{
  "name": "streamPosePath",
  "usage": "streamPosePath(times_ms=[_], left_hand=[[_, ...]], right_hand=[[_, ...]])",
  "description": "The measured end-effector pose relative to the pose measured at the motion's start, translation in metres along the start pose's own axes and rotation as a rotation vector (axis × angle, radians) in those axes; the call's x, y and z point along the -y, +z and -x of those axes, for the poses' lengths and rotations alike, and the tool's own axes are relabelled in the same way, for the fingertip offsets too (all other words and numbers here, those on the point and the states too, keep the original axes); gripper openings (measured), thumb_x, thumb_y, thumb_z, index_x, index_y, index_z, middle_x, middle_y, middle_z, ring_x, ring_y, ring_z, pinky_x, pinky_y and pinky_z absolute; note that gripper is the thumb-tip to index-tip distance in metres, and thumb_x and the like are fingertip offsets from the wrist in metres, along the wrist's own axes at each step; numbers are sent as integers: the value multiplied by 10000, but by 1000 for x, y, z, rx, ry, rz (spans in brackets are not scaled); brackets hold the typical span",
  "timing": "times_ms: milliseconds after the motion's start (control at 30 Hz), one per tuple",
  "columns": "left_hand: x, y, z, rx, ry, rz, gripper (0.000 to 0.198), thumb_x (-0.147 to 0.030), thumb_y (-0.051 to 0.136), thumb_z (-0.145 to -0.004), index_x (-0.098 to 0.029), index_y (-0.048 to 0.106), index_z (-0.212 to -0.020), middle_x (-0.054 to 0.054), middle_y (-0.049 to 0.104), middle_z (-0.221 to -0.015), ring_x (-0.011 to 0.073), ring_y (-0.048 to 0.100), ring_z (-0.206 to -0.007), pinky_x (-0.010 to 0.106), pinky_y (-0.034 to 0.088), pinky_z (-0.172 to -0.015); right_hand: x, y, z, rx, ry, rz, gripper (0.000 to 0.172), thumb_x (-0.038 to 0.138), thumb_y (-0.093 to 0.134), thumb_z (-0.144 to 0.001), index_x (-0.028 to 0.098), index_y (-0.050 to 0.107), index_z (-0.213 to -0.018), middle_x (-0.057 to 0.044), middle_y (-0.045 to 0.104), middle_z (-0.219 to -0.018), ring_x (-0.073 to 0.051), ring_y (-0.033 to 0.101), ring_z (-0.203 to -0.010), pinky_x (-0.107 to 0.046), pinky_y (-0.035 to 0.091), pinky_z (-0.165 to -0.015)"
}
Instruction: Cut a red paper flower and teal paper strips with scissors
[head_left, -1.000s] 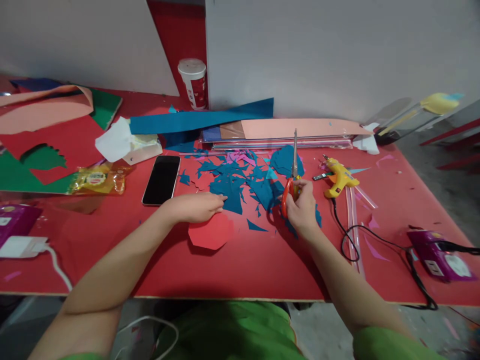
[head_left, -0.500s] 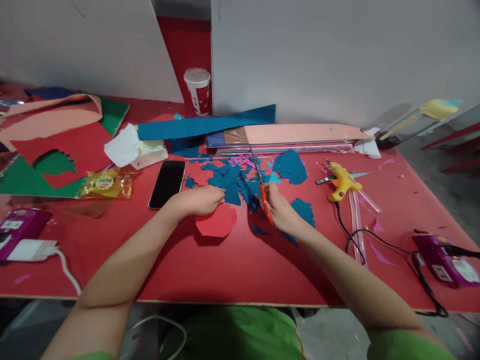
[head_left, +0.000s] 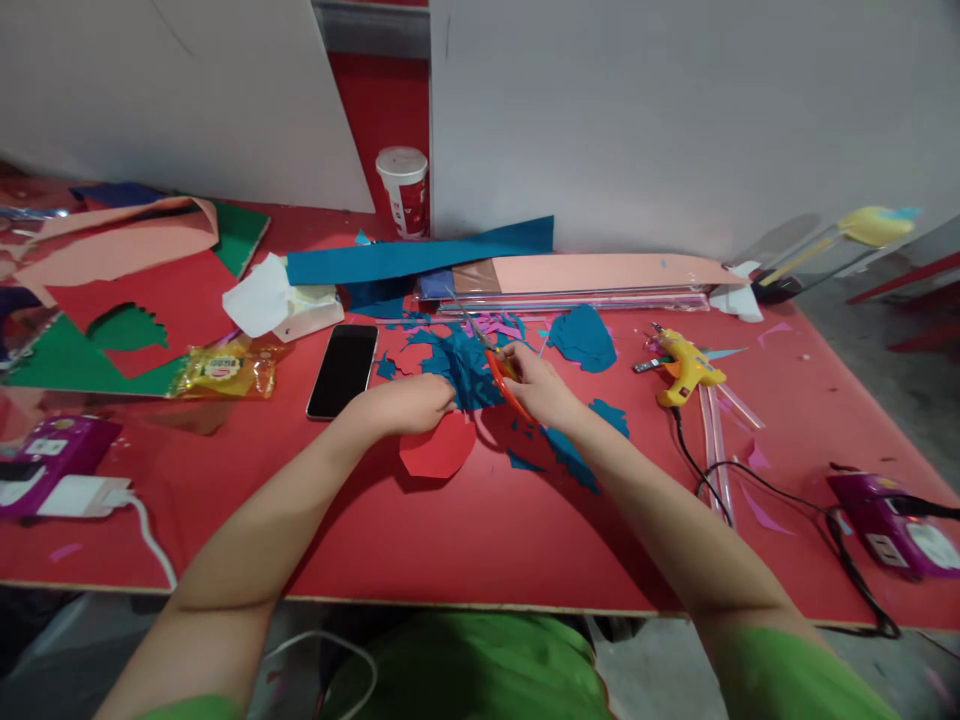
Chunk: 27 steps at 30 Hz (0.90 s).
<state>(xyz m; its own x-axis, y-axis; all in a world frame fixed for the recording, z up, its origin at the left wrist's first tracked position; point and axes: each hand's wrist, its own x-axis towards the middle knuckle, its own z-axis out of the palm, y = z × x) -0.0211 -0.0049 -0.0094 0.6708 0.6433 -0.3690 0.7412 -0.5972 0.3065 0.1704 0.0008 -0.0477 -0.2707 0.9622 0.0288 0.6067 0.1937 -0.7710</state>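
My right hand (head_left: pixel 536 385) is closed around the orange handles of a pair of scissors (head_left: pixel 506 385), whose blades point away and to the left. Its fingers are close to a heap of cut blue paper scraps (head_left: pixel 469 365). On the left of that heap, my left hand (head_left: pixel 424 402) has its fingers curled in; what they grip, if anything, is hidden. Just below it is a red paper piece (head_left: pixel 437 450), its upper edge covered by the hand. More blue cut paper (head_left: pixel 581 338) lies beyond my right hand, with further pieces beside my right forearm.
Left of my hand lies a phone (head_left: pixel 343 372). Farther left are a yellow wrapper (head_left: pixel 225 370) and coloured sheets (head_left: pixel 172 300). A lidded cup (head_left: pixel 405 195) stands at the back. To the right are a yellow glue gun (head_left: pixel 686 365) with its cord and a purple power strip (head_left: pixel 892 525).
My right hand has moved left with the scissors, and the blue scraps are bunched closer to my left hand. My left hand has barely moved. The view has shifted slightly.
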Motion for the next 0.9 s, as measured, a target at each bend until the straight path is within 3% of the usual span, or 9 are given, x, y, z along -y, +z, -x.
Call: streamPosePath(times_ms=[133,333,500,633,767,900], left_hand=[[3,1,-3,26,-22,-48,299,-232,322,-851,-107,584,-779,133,604,-868,207,572,-777,297,426,-680],[9,5,-6,-21,1,-14,297,-293,388,-844,-119,608,-747,114,590,-909,189,569,-817,283,421,-746],[14,7,-5,-30,-37,0,227,-298,497,-789,-129,617,-698,91,583,-913,175,575,-816,263,418,-747],[12,5,-1,-52,-95,-20,252,-309,454,-812,-120,617,-778,106,572,-927,191,573,-816,281,421,-723],[13,1,0,-122,-166,-64,298,-327,402,-831,-107,602,-849,134,559,-979,223,565,-869,311,429,-741],[26,-2,-3,-231,-250,-120,368,-350,365,-842,-84,613,-894,177,517,-1120,278,511,-1033,369,403,-864]], right_hand=[[1,-17,13,-48,-19,168,198,192,455,-620,196,437,-817,7,512,-658,-142,443,-546,-244,338,-510],[-21,-28,37,-117,-92,419,324,162,460,-616,185,449,-939,-65,612,-774,-218,558,-649,-271,366,-532],[-39,-26,54,-69,-29,557,294,205,515,-652,162,503,-943,-114,658,-848,-258,608,-729,-293,405,-567],[-48,-20,59,-66,24,552,258,254,534,-708,156,546,-946,-116,659,-882,-250,614,-761,-311,434,-621],[-51,-13,60,-140,-42,506,266,327,507,-775,153,559,-970,-120,633,-950,-250,592,-848,-336,446,-700],[-50,-9,61,-188,-149,617,267,324,476,-809,116,575,-945,-151,633,-886,-277,558,-832,-380,421,-728]])
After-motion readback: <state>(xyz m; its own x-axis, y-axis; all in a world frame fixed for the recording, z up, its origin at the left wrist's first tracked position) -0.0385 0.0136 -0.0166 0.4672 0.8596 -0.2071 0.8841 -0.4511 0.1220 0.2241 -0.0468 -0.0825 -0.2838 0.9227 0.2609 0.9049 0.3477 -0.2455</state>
